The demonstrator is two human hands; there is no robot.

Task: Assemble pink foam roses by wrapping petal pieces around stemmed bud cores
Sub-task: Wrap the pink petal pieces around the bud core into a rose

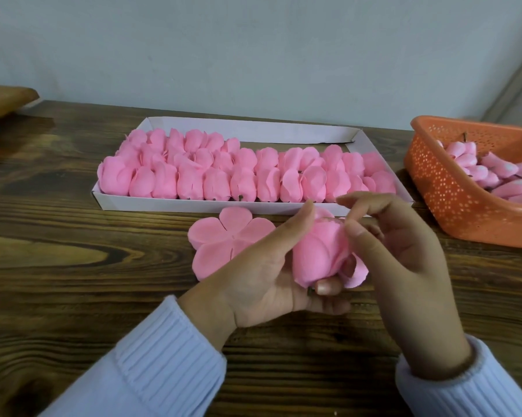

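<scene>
Left hand [262, 275] is gripping the rose [320, 254] at its base; right hand [404, 266] is pinching its top. The petal [357, 273] at 4 o'clock is hanging loose and is likely unwrapping if either grip slackens.

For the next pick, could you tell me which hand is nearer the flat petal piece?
Left. The left hand overlaps the flat petal piece; the right hand is right of the rose.

Dark-stained, strongly grained wooden surface [73, 266] spans the full view, with a plain pale grey-blue wall [253, 49] directly behind it, a lighter brown wooden edge [4, 100] beyond the surface's far left corner, a pale slanting strip [518, 85] above its far right end, and soft, even light throughout.
</scene>
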